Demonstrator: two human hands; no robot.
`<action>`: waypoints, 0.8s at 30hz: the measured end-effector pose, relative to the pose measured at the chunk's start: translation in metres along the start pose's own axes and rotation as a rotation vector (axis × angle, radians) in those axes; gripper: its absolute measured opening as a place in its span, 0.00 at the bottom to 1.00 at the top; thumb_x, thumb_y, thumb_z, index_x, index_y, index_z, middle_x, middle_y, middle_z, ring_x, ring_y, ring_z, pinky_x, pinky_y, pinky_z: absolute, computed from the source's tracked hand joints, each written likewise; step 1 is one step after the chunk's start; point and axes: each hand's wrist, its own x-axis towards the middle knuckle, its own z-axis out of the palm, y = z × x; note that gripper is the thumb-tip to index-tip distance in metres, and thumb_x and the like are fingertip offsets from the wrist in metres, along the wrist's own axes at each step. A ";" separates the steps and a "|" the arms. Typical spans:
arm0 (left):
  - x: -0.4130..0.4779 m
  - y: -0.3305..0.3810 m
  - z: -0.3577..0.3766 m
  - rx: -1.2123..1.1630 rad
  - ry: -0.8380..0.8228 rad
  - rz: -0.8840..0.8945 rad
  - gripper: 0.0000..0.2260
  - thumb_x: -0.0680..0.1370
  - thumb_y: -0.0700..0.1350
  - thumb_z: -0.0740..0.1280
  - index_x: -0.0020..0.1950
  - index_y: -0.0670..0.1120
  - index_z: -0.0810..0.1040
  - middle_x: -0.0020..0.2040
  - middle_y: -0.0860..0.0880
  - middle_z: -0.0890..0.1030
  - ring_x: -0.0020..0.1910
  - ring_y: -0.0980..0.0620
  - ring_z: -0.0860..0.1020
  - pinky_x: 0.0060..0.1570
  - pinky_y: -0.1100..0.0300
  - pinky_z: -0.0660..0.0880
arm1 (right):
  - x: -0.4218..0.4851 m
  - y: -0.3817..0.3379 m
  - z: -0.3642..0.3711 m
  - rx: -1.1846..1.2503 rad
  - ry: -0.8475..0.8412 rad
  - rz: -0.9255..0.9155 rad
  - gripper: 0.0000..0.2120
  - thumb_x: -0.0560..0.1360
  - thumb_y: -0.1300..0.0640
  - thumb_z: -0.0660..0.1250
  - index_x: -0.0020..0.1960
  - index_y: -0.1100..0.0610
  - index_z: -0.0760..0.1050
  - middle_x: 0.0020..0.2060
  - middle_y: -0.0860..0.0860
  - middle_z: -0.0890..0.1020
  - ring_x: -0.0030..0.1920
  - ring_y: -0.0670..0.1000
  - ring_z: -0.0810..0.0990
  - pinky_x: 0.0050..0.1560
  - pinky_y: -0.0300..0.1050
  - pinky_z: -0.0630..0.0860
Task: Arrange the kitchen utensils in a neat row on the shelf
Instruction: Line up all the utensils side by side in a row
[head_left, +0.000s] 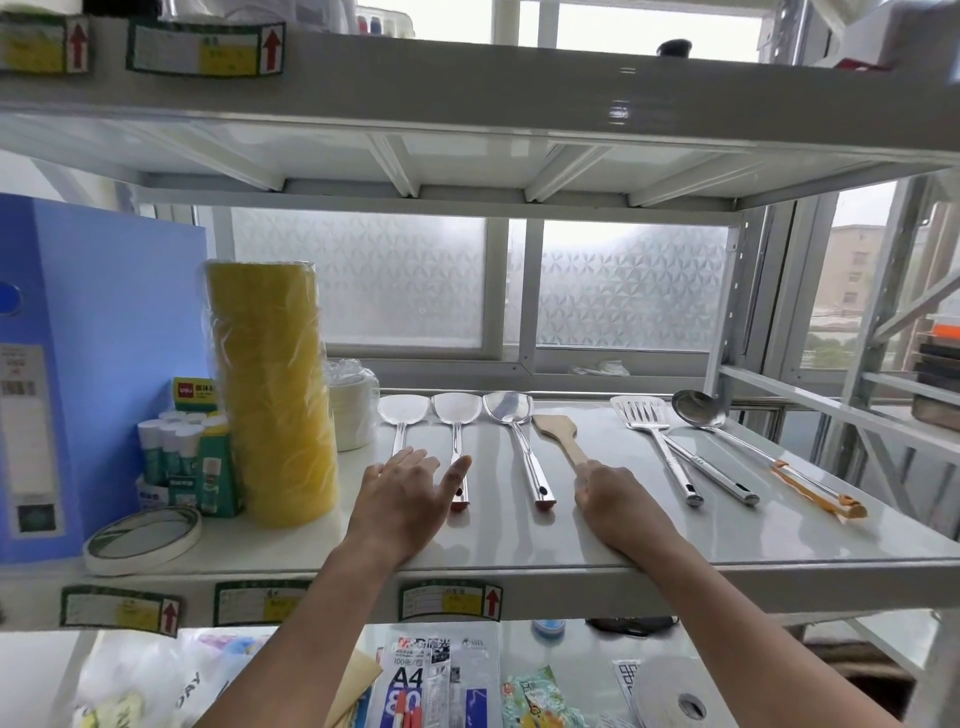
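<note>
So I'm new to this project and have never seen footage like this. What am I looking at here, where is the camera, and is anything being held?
There is no machine here: a person works with two bare hands. The single picture comes from a wide-angle camera worn on the head, looking forward and down, so the arms reach in from below.

On the white shelf lie kitchen utensils, handles toward the person: two flat steel spatulas, a steel spoon, a wooden spatula, then, set apart and slanted, a slotted turner and a ladle with an orange-wrapped handle. At the left stand a blue file box, a yellow tape stack and glue sticks.

The left hand lies open over the two spatulas' handles. The right hand is closed on the wooden spatula's handle.
</note>
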 end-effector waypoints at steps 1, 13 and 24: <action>0.000 0.000 0.000 0.001 0.000 0.002 0.33 0.81 0.69 0.42 0.55 0.51 0.80 0.54 0.53 0.80 0.60 0.52 0.75 0.62 0.49 0.67 | 0.000 0.000 0.000 0.000 -0.001 0.000 0.10 0.78 0.57 0.54 0.45 0.58 0.73 0.41 0.56 0.79 0.41 0.60 0.77 0.42 0.54 0.74; 0.001 0.000 0.001 -0.002 -0.010 -0.008 0.33 0.81 0.69 0.43 0.55 0.50 0.80 0.53 0.53 0.79 0.60 0.51 0.74 0.62 0.50 0.66 | 0.003 0.004 0.004 -0.028 0.042 -0.099 0.12 0.81 0.55 0.57 0.58 0.58 0.75 0.51 0.54 0.79 0.52 0.58 0.78 0.49 0.50 0.72; 0.001 0.000 0.000 -0.009 -0.010 -0.008 0.32 0.81 0.68 0.43 0.56 0.50 0.80 0.54 0.53 0.80 0.61 0.52 0.74 0.62 0.50 0.66 | 0.005 0.004 0.007 -0.087 0.019 -0.052 0.18 0.83 0.56 0.51 0.59 0.60 0.77 0.60 0.58 0.80 0.58 0.60 0.77 0.59 0.55 0.74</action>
